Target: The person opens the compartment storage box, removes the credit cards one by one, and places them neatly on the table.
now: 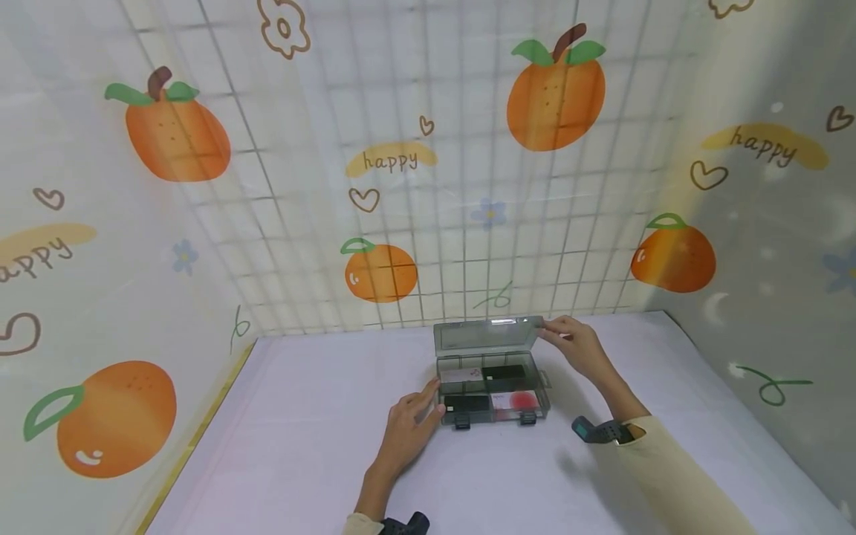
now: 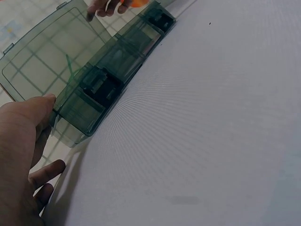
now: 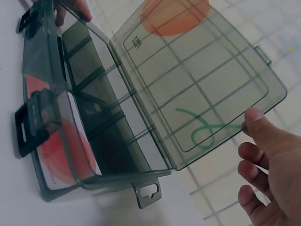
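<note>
A translucent grey-green plastic storage box lies on the table with its hinged lid raised and leaning back. Inside are black rectangular pieces, a white card with a red circle and a pale card, each in a compartment. My right hand pinches the lid's right edge between thumb and fingers, as the right wrist view also shows. On the other side, my left hand rests its thumb and extended fingers against the box's left side, the thumb near the front corner.
Two dark latches hang at the box's front, and a hanging tab sticks out on its right side. A white cloth covers the table. Behind and beside it hangs a curtain printed with oranges.
</note>
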A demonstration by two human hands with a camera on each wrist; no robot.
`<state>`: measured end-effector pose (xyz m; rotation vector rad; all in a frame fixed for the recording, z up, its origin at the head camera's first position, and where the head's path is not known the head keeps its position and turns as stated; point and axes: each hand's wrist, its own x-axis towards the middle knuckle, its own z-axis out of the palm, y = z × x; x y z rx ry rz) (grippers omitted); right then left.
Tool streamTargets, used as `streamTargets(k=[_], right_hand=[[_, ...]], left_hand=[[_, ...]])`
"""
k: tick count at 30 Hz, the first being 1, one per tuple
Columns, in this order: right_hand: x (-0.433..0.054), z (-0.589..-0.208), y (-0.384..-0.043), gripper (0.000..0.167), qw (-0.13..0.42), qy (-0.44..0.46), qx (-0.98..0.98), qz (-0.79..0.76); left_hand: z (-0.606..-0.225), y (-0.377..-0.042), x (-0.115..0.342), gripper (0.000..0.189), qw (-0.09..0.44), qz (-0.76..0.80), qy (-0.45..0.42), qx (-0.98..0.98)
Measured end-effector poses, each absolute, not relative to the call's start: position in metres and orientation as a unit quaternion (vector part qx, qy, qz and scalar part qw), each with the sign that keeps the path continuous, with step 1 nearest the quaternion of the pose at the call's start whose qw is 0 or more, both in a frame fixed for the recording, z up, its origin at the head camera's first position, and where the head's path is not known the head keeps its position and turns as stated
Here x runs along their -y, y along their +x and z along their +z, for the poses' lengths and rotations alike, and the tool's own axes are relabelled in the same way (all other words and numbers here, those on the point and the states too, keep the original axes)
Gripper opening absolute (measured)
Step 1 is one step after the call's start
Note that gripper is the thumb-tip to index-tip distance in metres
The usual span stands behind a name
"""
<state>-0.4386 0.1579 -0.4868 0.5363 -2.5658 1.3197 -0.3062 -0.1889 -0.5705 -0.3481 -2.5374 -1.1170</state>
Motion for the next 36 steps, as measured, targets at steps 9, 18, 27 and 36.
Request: streamTargets(k=[9, 18, 27, 36], right_hand=[[-0.155, -0.498, -0.456, 0.038, 0.085, 0.176, 0.861, 0.470], [-0.150, -0.505, -0.467, 0.045, 0.050, 0.145, 0.845, 0.512], [-0.150, -0.513, -0.469, 0.048, 0.016, 0.120, 0.846, 0.518], [-0.149, -0.520, -0.477, 0.051, 0.007, 0.114, 0.851, 0.513]], left_hand=[[-0.569, -0.305, 0.189, 0.052, 0.173, -0.389, -0.122, 0.897], [-0.568, -0.305, 0.190, 0.051, 0.191, -0.379, -0.132, 0.896], [-0.571, -0.306, 0.189, 0.053, 0.190, -0.378, -0.131, 0.897], [-0.576, -0.311, 0.191, 0.053, 0.188, -0.371, -0.126, 0.901]])
